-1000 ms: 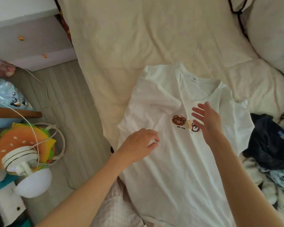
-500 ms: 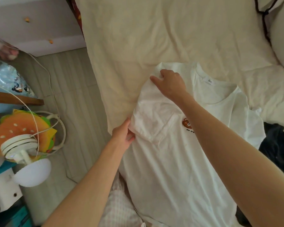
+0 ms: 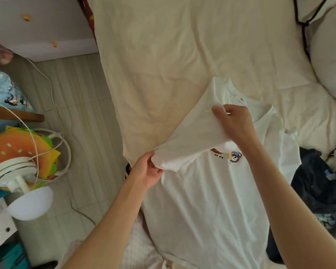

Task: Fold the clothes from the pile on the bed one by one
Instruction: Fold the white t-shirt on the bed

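White T-shirt (image 3: pixel 208 206) lies on the bed (image 3: pixel 163 55); left hand (image 3: pixel 146 172) pinches its sleeve end, right hand (image 3: pixel 235 123) grips the shoulder, lifting the sleeve across the chest.

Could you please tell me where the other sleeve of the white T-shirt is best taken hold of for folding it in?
Judging by its pose, pinch the flat sleeve at its outer hem, coming from the pile side, then carry it across the T-shirt, as both hands do with the raised sleeve.
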`<move>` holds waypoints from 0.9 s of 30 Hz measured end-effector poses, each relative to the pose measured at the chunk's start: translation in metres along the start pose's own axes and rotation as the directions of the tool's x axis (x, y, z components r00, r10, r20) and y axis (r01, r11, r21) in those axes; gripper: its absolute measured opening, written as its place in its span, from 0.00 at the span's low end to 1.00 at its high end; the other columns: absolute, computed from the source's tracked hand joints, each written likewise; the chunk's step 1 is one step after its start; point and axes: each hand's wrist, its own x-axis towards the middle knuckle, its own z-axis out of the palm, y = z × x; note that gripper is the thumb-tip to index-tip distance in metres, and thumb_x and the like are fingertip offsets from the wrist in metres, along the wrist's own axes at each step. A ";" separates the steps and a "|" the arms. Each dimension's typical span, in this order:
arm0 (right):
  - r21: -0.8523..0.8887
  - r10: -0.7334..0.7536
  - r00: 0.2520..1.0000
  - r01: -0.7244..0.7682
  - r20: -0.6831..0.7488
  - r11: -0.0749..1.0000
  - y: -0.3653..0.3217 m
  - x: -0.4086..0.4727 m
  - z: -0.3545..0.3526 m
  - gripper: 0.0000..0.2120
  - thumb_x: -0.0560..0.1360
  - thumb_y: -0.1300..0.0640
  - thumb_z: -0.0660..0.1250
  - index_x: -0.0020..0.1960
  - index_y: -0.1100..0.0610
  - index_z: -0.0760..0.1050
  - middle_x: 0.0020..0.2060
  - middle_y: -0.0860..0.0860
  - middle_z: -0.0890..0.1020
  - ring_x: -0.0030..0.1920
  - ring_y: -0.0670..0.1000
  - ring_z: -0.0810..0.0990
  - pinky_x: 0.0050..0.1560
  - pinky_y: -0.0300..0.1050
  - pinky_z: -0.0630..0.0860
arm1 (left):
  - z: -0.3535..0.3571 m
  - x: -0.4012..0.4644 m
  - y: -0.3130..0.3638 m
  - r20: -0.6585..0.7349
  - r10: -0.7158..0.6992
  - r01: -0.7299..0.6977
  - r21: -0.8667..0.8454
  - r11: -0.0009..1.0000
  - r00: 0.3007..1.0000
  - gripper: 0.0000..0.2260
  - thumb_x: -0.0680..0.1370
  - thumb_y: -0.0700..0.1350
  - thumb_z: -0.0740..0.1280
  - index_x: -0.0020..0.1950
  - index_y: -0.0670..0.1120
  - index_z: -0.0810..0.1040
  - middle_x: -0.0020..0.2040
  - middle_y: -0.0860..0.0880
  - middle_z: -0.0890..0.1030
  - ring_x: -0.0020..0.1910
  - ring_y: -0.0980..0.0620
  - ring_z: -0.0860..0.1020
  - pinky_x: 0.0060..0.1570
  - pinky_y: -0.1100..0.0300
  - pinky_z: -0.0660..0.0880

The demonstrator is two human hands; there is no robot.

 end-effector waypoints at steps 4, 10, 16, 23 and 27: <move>0.103 -0.028 0.999 0.030 -0.017 0.994 -0.015 -0.002 0.005 0.20 0.78 0.52 0.62 0.39 0.70 0.70 0.32 0.55 0.66 0.31 0.46 0.62 0.29 0.39 0.59 | -0.008 -0.003 -0.012 0.048 0.053 -0.048 -0.103 0.994 0.997 0.08 0.81 0.44 0.61 0.50 0.41 0.77 0.38 0.45 0.85 0.45 0.48 0.81 0.43 0.55 0.76; 0.210 0.004 0.980 -0.047 0.201 0.977 -0.019 0.046 0.035 0.15 0.79 0.46 0.60 0.54 0.57 0.77 0.45 0.50 0.78 0.45 0.45 0.75 0.42 0.37 0.70 | -0.006 0.005 -0.005 0.151 0.093 -0.108 0.094 0.990 0.984 0.16 0.77 0.56 0.63 0.58 0.47 0.77 0.48 0.46 0.83 0.42 0.50 0.83 0.37 0.57 0.78; 0.149 0.043 0.964 -0.085 0.261 0.985 0.006 0.023 0.030 0.25 0.72 0.39 0.68 0.60 0.54 0.69 0.50 0.47 0.78 0.47 0.45 0.78 0.44 0.39 0.75 | -0.008 0.004 -0.021 0.254 0.100 -0.160 0.228 0.960 0.962 0.16 0.74 0.53 0.66 0.60 0.50 0.76 0.53 0.52 0.82 0.52 0.54 0.78 0.47 0.58 0.72; 0.184 0.132 0.953 -0.186 0.272 0.965 0.045 0.001 0.014 0.09 0.74 0.55 0.69 0.48 0.61 0.78 0.44 0.62 0.81 0.43 0.54 0.78 0.47 0.53 0.75 | -0.017 0.005 -0.042 0.312 0.208 -0.273 0.182 0.945 0.927 0.13 0.78 0.40 0.63 0.62 0.46 0.74 0.57 0.48 0.81 0.57 0.50 0.79 0.57 0.56 0.73; 0.187 0.180 0.983 -0.181 0.023 0.966 0.058 0.013 0.003 0.07 0.74 0.54 0.69 0.38 0.55 0.76 0.34 0.53 0.77 0.39 0.52 0.75 0.41 0.47 0.70 | -0.010 0.005 -0.046 0.239 0.172 -0.247 0.335 0.909 0.956 0.07 0.79 0.36 0.62 0.54 0.45 0.75 0.49 0.45 0.82 0.44 0.48 0.82 0.40 0.56 0.80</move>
